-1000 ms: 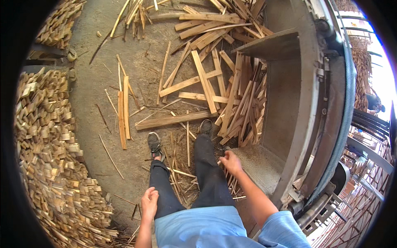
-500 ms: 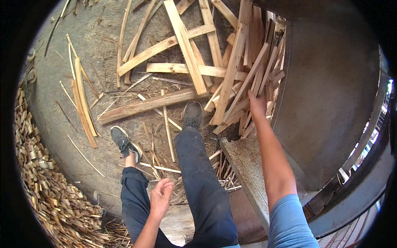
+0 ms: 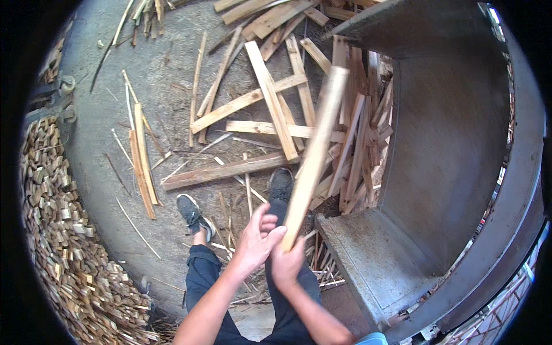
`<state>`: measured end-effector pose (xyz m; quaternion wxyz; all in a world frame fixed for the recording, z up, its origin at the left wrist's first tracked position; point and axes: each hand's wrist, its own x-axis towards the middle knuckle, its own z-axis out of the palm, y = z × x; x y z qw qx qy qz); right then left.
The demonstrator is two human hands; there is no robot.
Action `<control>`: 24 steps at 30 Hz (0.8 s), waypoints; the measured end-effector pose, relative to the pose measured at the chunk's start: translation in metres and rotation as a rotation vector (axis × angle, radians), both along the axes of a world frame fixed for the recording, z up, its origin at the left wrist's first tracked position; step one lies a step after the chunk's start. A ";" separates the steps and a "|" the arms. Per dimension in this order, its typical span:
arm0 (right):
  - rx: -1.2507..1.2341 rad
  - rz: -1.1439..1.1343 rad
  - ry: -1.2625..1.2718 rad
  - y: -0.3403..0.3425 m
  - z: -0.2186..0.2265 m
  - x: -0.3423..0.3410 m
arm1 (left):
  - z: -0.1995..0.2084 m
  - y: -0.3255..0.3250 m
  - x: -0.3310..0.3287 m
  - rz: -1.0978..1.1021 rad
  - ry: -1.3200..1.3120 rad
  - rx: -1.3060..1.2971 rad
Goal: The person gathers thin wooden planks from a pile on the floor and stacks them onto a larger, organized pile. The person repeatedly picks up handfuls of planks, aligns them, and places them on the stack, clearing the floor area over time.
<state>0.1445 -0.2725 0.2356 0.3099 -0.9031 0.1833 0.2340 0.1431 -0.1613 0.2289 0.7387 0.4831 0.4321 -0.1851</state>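
**A:** Start at the hands. What are they doing?

**B:** Both are closed on the near end of a long pale wooden slat (image 3: 313, 155). The right hand (image 3: 286, 265) is wrapped around the very bottom of it, and the left hand (image 3: 256, 238) sits just beside and slightly above, its fingers (image 3: 270, 223) curled against the same end. The two hands touch each other.

**A:** And which way does the slat run from that grip?

**B:** Up and away from the hands, leaning a little to the right. Its long axis goes from the grip out over the person's forward shoe (image 3: 280, 185) to a far end that hangs above the heap of offcuts (image 3: 356, 144). All of its length lies beyond the hands, none behind them.

**A:** Which hand is nearer the weight of it?

**B:** The left, by a small margin, as it grips further along. The right holds the butt end.

**A:** What lies past the far end?

**B:** To the right of the hands is a grey metal chute (image 3: 448, 144) with a flat ledge just beside them. Ahead, loose boards lie crossed on the dirt floor (image 3: 161, 75). Far to the left is a pile of small wood blocks (image 3: 63, 230), well apart from the slat. The other shoe (image 3: 190, 211) stands left of the hands.
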 end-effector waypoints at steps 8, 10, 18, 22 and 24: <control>0.325 0.406 0.199 -0.014 -0.077 0.011 | -0.077 0.115 -0.103 0.141 0.259 0.897; 0.050 0.336 0.183 -0.028 -0.096 0.079 | -0.097 0.169 -0.167 0.100 0.399 0.919; -0.305 0.426 0.089 -0.065 -0.212 0.202 | -0.125 0.244 -0.189 -0.242 0.609 1.020; -0.428 0.467 0.003 -0.043 -0.204 0.192 | -0.123 0.143 -0.117 -0.379 0.256 0.721; -0.284 0.446 -0.020 -0.020 -0.183 0.163 | -0.119 0.106 -0.100 -0.401 0.276 0.629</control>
